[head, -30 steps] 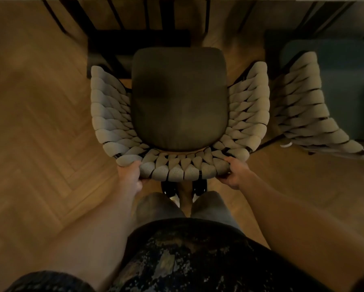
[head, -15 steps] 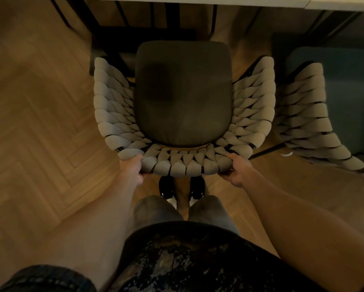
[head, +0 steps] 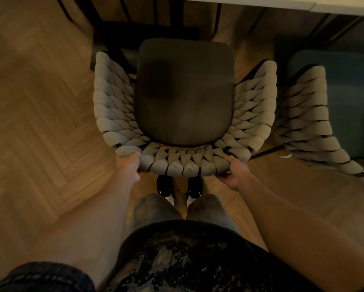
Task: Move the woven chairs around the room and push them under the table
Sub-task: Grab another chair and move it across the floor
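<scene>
Both hands, left [head: 128,167] and right [head: 235,175], are clamping the grey woven chair's backrest [head: 185,166] | dark seat cushion [head: 185,91] is nearing the white table edge [head: 240,1] | push is progressing

Domestic dining area: herringbone wood floor [head: 40,127], white table [head: 261,2] at 12 o'clock, woven chairs [head: 109,106] drawn up.

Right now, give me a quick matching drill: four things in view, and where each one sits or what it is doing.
Things:
1. left hand
2. right hand
3. dark seat cushion
4. second woven chair

Places or states:
A. inside the curved woven back of the held chair
B. grips the right end of the chair's back rim
C. stands to the right, with a blue seat
D. grips the left end of the chair's back rim

Pairs: 1-D, 2-B, 3-A, 4-C
</scene>
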`<state>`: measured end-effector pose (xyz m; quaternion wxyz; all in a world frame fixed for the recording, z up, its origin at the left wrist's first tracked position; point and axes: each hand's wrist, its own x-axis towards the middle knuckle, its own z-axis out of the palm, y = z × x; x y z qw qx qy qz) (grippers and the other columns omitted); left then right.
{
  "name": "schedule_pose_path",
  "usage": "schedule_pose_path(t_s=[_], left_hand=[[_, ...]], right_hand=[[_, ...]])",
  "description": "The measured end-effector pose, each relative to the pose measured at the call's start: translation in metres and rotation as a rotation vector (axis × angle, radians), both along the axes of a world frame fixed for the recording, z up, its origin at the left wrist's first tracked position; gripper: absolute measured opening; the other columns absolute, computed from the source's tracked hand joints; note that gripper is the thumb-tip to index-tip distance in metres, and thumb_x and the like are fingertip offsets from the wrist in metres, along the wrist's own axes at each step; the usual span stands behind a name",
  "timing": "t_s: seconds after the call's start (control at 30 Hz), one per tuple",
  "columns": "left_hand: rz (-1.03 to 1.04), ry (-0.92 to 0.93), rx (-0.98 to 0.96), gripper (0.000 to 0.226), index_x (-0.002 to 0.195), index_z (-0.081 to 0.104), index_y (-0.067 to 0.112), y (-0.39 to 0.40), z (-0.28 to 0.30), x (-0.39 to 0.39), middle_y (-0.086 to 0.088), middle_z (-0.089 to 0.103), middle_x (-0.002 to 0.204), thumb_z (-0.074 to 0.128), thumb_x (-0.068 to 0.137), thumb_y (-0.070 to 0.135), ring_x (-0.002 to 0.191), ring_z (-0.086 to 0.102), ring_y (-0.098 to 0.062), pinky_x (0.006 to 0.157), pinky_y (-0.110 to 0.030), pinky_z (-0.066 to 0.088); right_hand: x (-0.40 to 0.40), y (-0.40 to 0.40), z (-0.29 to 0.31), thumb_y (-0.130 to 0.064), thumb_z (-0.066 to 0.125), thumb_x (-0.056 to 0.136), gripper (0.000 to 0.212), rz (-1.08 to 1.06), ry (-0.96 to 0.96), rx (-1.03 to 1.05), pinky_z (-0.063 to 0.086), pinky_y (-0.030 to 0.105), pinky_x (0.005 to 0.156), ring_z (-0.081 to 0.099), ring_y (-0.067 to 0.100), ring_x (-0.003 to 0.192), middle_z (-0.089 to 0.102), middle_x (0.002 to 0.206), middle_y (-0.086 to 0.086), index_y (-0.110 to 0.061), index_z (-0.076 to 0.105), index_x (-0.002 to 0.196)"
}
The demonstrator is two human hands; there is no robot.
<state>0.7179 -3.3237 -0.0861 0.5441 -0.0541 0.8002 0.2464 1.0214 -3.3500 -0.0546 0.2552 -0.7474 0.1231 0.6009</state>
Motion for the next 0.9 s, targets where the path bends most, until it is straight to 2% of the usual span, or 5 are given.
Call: schedule_pose_path(t_s=[0.17, 0.33, 0.47, 0.77, 0.9], left_hand=[[-0.001, -0.021, 0.007, 0.045, 0.135, 0.049, 0.018, -0.003, 0.0, -0.001, -0.013, 0.06, 0.123, 0.065, 0.093, 0.015, 0.105, 0.064, -0.031, 0.057, -0.045, 0.059], [0.005, -0.036, 0.037, 0.043, 0.135, 0.05, 0.019, -0.003, -0.001, -0.003, -0.013, 0.061, 0.127, 0.064, 0.094, 0.015, 0.109, 0.064, -0.03, 0.078, -0.05, 0.061], [-0.006, -0.083, 0.048, 0.046, 0.136, 0.046, 0.016, -0.005, 0.006, -0.004, -0.015, 0.059, 0.123, 0.065, 0.095, 0.014, 0.107, 0.064, -0.033, 0.059, -0.046, 0.059], [0.095, -0.185, 0.148, 0.048, 0.14, 0.046, 0.012, -0.024, 0.036, -0.003, -0.01, 0.058, 0.115, 0.066, 0.096, 0.019, 0.104, 0.065, -0.028, 0.075, -0.045, 0.061], [0.099, -0.156, 0.197, 0.021, 0.117, 0.058, 0.01, -0.045, 0.045, -0.007, -0.012, 0.065, 0.119, 0.064, 0.098, 0.016, 0.105, 0.068, -0.028, 0.068, -0.038, 0.062]], right_hand=[[-0.002, -0.005, -0.002, -0.021, 0.062, 0.101, 0.037, -0.051, -0.003, -0.02, 0.06, 0.052, 0.07, 0.065, 0.037, 0.11, 0.063, 0.11, 0.013, -0.015, 0.052, 0.135], [0.0, -0.004, -0.007, -0.02, 0.065, 0.099, 0.03, -0.063, -0.023, -0.027, 0.06, 0.05, 0.07, 0.065, 0.033, 0.095, 0.062, 0.105, 0.013, -0.015, 0.053, 0.126], [0.002, -0.007, -0.006, -0.024, 0.065, 0.1, 0.029, -0.058, -0.004, 0.002, 0.06, 0.048, 0.07, 0.066, 0.032, 0.097, 0.063, 0.104, 0.012, -0.016, 0.053, 0.125], [0.009, -0.027, 0.008, -0.028, 0.065, 0.1, 0.039, 0.061, 0.02, 0.116, 0.062, 0.042, 0.08, 0.069, 0.032, 0.106, 0.067, 0.126, 0.012, -0.013, 0.057, 0.135], [0.01, -0.041, 0.016, -0.027, 0.063, 0.101, 0.042, 0.165, 0.021, 0.126, 0.061, 0.041, 0.087, 0.072, 0.028, 0.099, 0.07, 0.108, 0.012, -0.007, 0.055, 0.137]])
